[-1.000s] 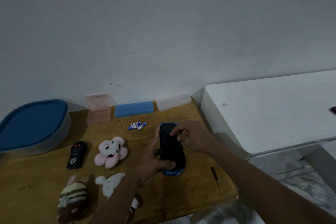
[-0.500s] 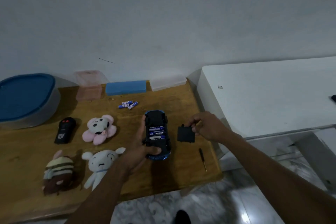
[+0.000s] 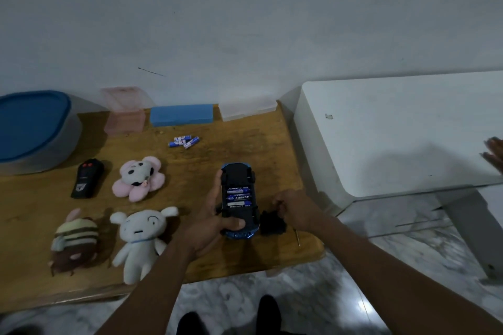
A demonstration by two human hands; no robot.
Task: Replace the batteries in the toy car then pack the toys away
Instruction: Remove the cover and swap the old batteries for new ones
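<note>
Left hand (image 3: pixel 211 221) clamped around upturned toy car (image 3: pixel 238 200), right hand (image 3: pixel 298 212) seemingly pinching blurred battery cover (image 3: pixel 272 223).

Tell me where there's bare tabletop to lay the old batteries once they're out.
Free: the stretch between the loose batteries, the toy car and the clear box. Also bare: between the remote and the blue-lidded tub. Crowded: the plush toys on the left.

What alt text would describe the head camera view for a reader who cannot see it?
A person's left hand holds a blue toy car upside down, batteries exposed, over a wooden table. The right hand holds the black battery cover beside it; plush toys lie left.
</note>
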